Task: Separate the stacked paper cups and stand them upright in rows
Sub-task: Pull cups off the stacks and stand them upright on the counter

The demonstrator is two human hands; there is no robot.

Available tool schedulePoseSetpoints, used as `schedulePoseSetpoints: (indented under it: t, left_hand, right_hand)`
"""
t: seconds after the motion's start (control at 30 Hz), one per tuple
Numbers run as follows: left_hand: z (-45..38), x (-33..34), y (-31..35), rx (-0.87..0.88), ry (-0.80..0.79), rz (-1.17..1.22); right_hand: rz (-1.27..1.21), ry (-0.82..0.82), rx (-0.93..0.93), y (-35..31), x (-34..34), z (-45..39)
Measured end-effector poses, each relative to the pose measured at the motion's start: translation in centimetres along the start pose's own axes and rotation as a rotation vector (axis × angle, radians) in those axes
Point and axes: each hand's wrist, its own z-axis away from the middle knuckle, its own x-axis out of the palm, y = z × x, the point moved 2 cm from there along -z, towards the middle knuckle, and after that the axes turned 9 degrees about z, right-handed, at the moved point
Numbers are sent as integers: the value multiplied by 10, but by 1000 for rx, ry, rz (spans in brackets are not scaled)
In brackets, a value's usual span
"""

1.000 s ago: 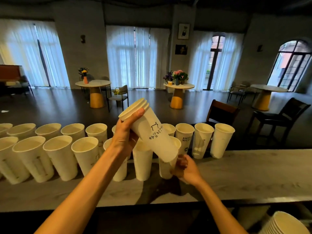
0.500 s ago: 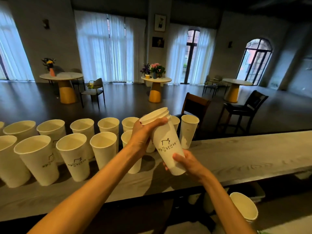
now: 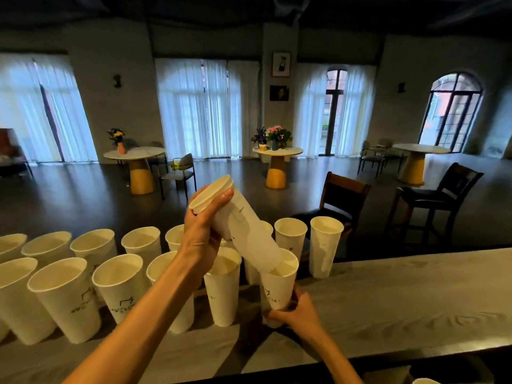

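Note:
My left hand (image 3: pixel 203 231) grips a tilted stack of white paper cups (image 3: pixel 243 228) near its rim end, above the counter. My right hand (image 3: pixel 296 317) holds the lower part of a single upright cup (image 3: pixel 277 286) that stands at the right end of the front row, just under the stack's bottom end. Two rows of several upright white cups (image 3: pixel 122 284) run leftward along the grey counter (image 3: pixel 401 300). Two more back-row cups (image 3: pixel 325 248) stand to the right of the stack.
The counter stretches bare to the right of the cups. Another cup rim (image 3: pixel 425 381) shows at the bottom right below the counter edge. Dark chairs (image 3: pixel 343 200) stand right behind the counter; round tables with flowers sit farther back.
The right hand has drawn a cup off the bottom of the stack and brought it down upright at the end of the front row. The left hand has tilted the stack.

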Motion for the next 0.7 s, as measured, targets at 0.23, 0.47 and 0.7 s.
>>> schedulePoseSetpoints:
  t: [0.23, 0.47, 0.7]
  left_hand:
    - [-6, -11, 7, -18, 38, 57]
    - [2, 24, -10, -229, -97, 203]
    - [27, 91, -69, -410, -431, 95]
  right_hand:
    - [0, -72, -62, -4, 17, -26]
    - [67, -63, -163, 5, -33, -9]
    - [-397, -254, 126, 7, -97, 44]
